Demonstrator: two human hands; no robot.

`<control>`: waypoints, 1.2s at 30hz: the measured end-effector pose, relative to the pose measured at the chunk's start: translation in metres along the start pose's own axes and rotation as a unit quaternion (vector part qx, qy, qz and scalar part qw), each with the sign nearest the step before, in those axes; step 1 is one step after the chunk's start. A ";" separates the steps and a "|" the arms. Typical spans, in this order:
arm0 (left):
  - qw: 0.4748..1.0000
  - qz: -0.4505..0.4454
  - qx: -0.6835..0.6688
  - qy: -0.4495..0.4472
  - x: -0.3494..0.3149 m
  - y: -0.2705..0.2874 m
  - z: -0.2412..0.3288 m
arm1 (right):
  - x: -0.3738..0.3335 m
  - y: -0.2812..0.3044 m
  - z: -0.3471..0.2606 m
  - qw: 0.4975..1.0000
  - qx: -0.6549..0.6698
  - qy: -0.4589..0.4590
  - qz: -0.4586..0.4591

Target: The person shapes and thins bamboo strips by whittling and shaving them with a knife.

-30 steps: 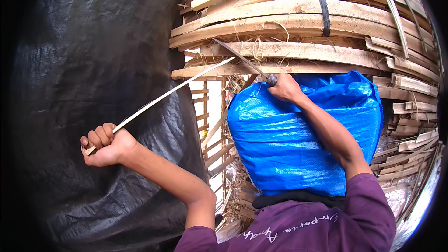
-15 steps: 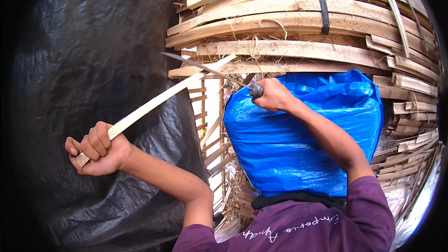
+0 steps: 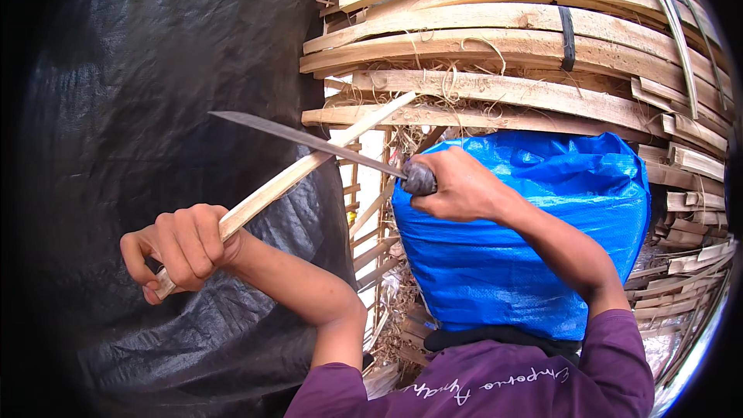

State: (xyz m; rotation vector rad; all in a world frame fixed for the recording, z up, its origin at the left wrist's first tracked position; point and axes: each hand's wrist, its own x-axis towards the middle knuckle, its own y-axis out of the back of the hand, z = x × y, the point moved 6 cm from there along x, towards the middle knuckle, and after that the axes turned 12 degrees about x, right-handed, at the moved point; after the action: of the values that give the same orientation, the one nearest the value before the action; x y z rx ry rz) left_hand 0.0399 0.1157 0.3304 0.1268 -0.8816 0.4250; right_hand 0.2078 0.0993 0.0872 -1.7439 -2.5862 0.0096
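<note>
Pale flat wooden strip (image 3: 279,186) clamped in the left hand (image 3: 186,246), right hand (image 3: 460,187) wrapped round a long dark-handled metal knife (image 3: 286,134) that's crossing the strip from where I'm standing.

Wooden strip (image 3: 279,190): pale cream, yellowing to straw along its edges.
Knife blade (image 3: 286,132): dull steel grey, lighter along one edge.
Knife handle (image 3: 420,178): dark grey, mottled with paler patches.
Blue sheet (image 3: 495,271): vivid blue, streaked with whitish gloss, darker blue in the folds by its upper edge.
Black sheet (image 3: 193,46): black, with greyish-white sheen along the creases.
Slats (image 3: 464,39): light tan, in bands parted by dark brown gaps.
Wrapped band (image 3: 568,39): black.
Shavings (image 3: 453,87): straw yellow.
Shirt (image 3: 503,356): plain purple, with white script lettering (image 3: 464,395).
</note>
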 end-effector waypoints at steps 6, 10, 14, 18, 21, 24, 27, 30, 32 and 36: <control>0.997 -0.070 -0.031 0.025 0.002 -0.007 -0.001 | -0.007 -0.021 -0.016 0.997 0.080 0.000 -0.016; 0.999 -0.037 -0.031 0.008 -0.007 -0.002 0.002 | -0.009 -0.015 0.023 0.998 0.049 -0.029 0.017; 1.000 0.009 -0.011 -0.004 -0.022 0.005 0.012 | -0.010 -0.017 0.007 0.999 0.032 -0.041 0.013; 0.999 -0.040 -0.020 0.006 -0.011 -0.012 0.003 | -0.012 -0.026 -0.034 1.000 0.022 0.017 -0.014; 0.998 -0.068 -0.009 0.016 -0.003 -0.018 -0.001 | -0.010 -0.024 -0.020 1.000 -0.001 -0.016 0.016; 1.000 -0.030 0.005 0.003 -0.006 -0.010 0.002 | -0.005 0.001 0.060 0.993 -0.012 -0.091 0.069; 0.999 -0.041 -0.007 0.007 -0.008 -0.013 -0.005 | -0.008 0.013 0.068 0.987 0.006 -0.120 0.106; 0.998 -0.058 -0.010 0.007 -0.002 -0.022 -0.011 | -0.008 0.009 0.037 0.991 -0.012 -0.091 0.096; 0.998 -0.061 -0.005 0.006 0.004 -0.025 -0.008 | -0.010 -0.009 -0.003 0.999 0.019 -0.013 0.036; 0.999 -0.051 -0.003 0.004 0.004 -0.023 -0.005 | -0.008 -0.022 -0.018 0.998 0.065 0.020 -0.008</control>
State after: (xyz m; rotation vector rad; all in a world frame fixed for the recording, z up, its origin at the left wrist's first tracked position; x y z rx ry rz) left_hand 0.0549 0.0974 0.3314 0.1637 -0.8640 0.3273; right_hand 0.1904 0.0838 0.1054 -1.6620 -2.5101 0.1376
